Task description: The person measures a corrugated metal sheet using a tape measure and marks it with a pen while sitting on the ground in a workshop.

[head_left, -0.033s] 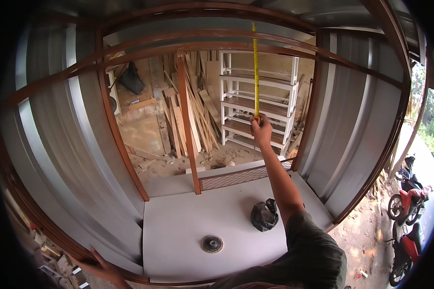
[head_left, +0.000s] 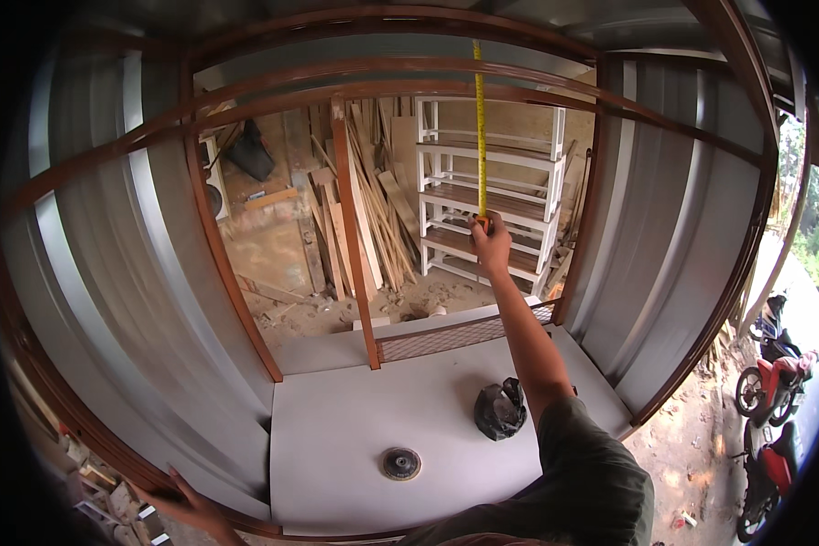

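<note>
My right hand [head_left: 491,247] is closed round a tape measure [head_left: 483,221] with an orange and black case, at the end of my stretched-out arm. From it the yellow blade [head_left: 481,146] runs straight up, crossing in front of the brown rails [head_left: 400,91] towards the top of the metal frame. Whether its tip touches anything is too small to tell. At the lower left my left hand [head_left: 191,508] rests on the brown frame edge [head_left: 255,525], thumb apart from the fingers. The fingers' far ends are partly hidden.
A black plastic bag [head_left: 500,411] and a round dark disc [head_left: 400,463] lie on the white panel [head_left: 337,446]. A brown upright [head_left: 355,227] stands left of centre. Beyond are wood planks [head_left: 373,200] and a white shelf rack [head_left: 491,193]. Motorcycles [head_left: 773,382] are outside right.
The tape measure and my right hand have shifted very slightly left in the view. Otherwise the scene looks the same, and my left hand stays on the frame edge.
</note>
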The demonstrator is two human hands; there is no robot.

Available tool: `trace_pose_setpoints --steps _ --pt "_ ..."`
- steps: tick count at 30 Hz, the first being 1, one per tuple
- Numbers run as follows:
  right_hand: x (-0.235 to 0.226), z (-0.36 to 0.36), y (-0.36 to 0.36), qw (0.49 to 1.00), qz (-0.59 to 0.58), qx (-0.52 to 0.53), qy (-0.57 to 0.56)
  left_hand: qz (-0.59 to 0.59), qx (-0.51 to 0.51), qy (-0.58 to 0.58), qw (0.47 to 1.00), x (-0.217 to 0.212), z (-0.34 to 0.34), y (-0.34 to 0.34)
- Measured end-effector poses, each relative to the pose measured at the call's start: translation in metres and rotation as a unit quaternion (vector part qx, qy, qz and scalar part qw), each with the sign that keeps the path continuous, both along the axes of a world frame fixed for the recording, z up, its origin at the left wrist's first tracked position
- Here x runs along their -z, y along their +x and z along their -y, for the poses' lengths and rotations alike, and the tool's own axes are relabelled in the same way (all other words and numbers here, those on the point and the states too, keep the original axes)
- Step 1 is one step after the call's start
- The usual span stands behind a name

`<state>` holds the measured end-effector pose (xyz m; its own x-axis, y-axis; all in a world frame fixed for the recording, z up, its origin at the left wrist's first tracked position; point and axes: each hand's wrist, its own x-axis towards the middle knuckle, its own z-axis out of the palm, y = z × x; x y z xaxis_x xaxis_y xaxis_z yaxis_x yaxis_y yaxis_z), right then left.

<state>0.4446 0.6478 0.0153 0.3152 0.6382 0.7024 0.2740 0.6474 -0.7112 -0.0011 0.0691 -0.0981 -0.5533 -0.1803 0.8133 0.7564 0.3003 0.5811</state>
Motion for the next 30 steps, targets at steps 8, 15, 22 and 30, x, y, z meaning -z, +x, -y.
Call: trace_pose_setpoints --steps 8,15,22,30 --pt "-0.018 -0.076 -0.014 0.998 0.002 0.015 0.063 -0.031 -0.031 0.003 0.999 0.007 -0.002 -0.002" --pt "-0.022 -0.098 -0.014 0.998 -0.001 0.012 0.061 -0.025 -0.032 0.003 0.999 0.01 -0.005 0.0" --pt "-0.027 -0.101 -0.016 0.998 -0.012 -0.001 0.065 -0.038 -0.016 0.004 0.999 0.013 -0.005 -0.004" --pt "-0.028 -0.086 -0.02 0.998 -0.01 -0.006 0.064 -0.017 -0.068 -0.021 0.997 0.023 0.002 -0.013"
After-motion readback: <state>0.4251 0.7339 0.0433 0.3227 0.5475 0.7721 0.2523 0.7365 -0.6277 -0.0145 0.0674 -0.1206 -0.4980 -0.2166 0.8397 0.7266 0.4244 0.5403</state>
